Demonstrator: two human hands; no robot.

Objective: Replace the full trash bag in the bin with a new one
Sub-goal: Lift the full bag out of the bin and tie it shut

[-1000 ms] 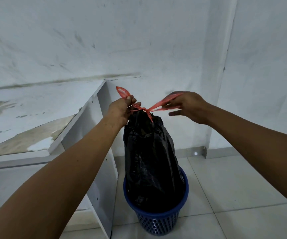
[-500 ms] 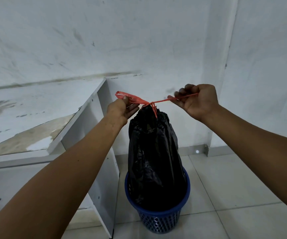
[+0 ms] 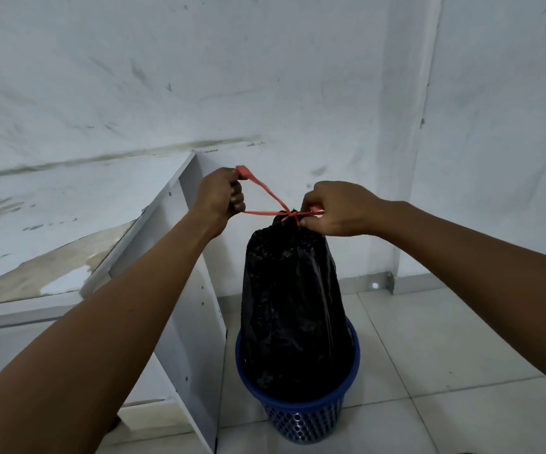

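Drawstring [image 3: 265, 194] between both grips, bag [image 3: 292, 309] below

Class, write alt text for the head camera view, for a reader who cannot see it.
Two bare hands tie the red drawstring at the neck of a full black trash bag standing in a blue perforated bin. The left hand grips a loop of the string up and to the left; the right hand pinches it at the knot. A white cabinet panel stands left of the bin on a tiled floor.

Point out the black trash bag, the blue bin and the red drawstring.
black trash bag [image 3: 292, 309], head view, middle of its bulging side.
blue bin [image 3: 301, 421], head view, perforated front wall.
red drawstring [image 3: 266, 191], head view, strand running to the left hand.
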